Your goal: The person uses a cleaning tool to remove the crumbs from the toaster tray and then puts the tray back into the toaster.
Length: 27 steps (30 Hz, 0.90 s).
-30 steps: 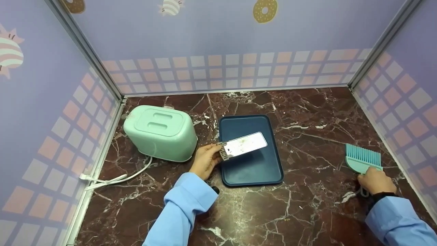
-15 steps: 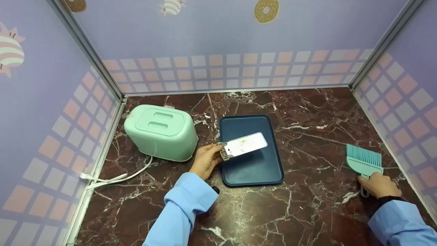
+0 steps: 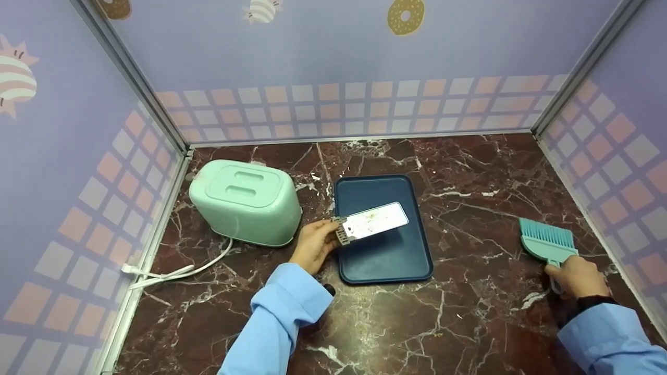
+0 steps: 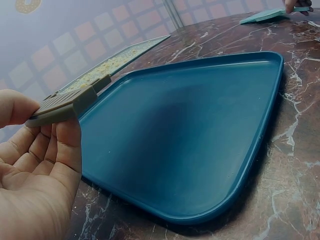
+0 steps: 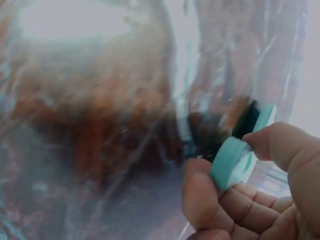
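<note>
My left hand pinches the ribbed brownish end of a crumb tray, thumb on top and fingers beneath. In the left wrist view the crumb tray carries yellowish crumbs on its flat metal face. It is held above the dark blue serving tray, which lies on the marble-patterned surface. Far to the right, my right hand grips the handle of a teal brush, whose bristles point away from me. The right wrist view is blurred, but thumb and fingers show around the brush's looped handle end.
A mint-green toaster stands left of the blue tray, its white cord running to the left wall. Light crumbs lie between toaster and tray. Purple walls with a checked band enclose the back and both sides.
The right hand tilts the brush, and its bristles have shifted slightly to the left. The left hand and the crumb tray stay almost still.
</note>
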Each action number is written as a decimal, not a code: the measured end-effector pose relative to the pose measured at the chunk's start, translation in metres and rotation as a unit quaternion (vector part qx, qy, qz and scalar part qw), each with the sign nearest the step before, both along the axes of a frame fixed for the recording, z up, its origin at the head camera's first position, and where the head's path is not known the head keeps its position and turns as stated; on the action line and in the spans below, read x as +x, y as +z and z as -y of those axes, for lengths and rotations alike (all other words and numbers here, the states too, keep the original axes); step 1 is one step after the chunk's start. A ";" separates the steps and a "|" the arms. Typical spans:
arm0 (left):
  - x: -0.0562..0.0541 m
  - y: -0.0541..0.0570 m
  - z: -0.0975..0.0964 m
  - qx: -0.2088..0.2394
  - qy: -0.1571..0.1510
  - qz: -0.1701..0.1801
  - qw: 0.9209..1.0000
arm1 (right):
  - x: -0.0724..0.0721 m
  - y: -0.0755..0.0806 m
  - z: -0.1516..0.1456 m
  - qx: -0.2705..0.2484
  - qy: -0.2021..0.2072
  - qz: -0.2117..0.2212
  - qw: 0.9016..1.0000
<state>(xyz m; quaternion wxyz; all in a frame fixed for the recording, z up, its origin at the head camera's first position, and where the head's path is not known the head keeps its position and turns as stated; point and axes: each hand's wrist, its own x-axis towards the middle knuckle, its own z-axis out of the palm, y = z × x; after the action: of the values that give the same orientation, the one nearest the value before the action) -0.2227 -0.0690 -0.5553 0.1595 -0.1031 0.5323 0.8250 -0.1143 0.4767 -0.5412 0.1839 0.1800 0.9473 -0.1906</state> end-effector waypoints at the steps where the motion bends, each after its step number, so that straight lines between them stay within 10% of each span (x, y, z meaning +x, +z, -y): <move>1: 0.000 0.000 0.000 0.000 0.000 0.000 1.000 | -0.001 0.002 0.001 0.005 -0.001 -0.006 1.000; 27: -0.002 0.000 0.001 -0.012 -0.009 -0.001 1.000 | -0.021 0.041 0.028 0.014 -0.073 -0.276 0.958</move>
<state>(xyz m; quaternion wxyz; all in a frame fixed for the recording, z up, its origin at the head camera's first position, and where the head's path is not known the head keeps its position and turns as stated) -0.2242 -0.0695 -0.5558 0.1653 -0.0995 0.5431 0.8172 -0.1352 0.4483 -0.5000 -0.1018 0.1920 0.9480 -0.2327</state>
